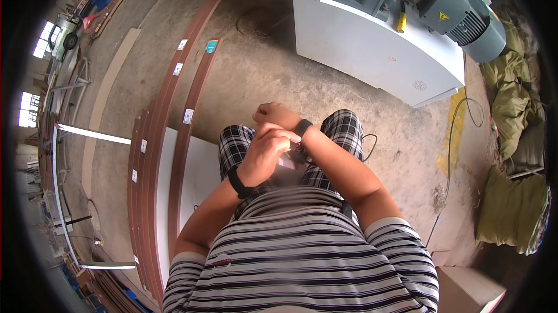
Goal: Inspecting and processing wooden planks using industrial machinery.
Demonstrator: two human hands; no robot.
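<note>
My left hand (266, 153) is closed, its curled fingers pressed at the black wristband (304, 129) on my right wrist. Another black band (238, 184) circles my left wrist. Just beyond the left fingers, my right hand (276, 115) is bent inward with its fingers loosely curled, and nothing shows in it. Part of its fingers is hidden. Both hands are over my lap, between knees in black-and-white checked trousers (343, 128). Below the hands, a small pale pinkish patch (288, 163) is too blurred to name.
Long brown boards (152, 162) lie on the left, near a white metal frame (55, 185). Ahead right stands a white machine cabinet (360, 51) carrying a grey motor (450, 13) and a yellow-handled tool (402, 21). A cable (449, 156) crosses the floor by green sacks (511, 208).
</note>
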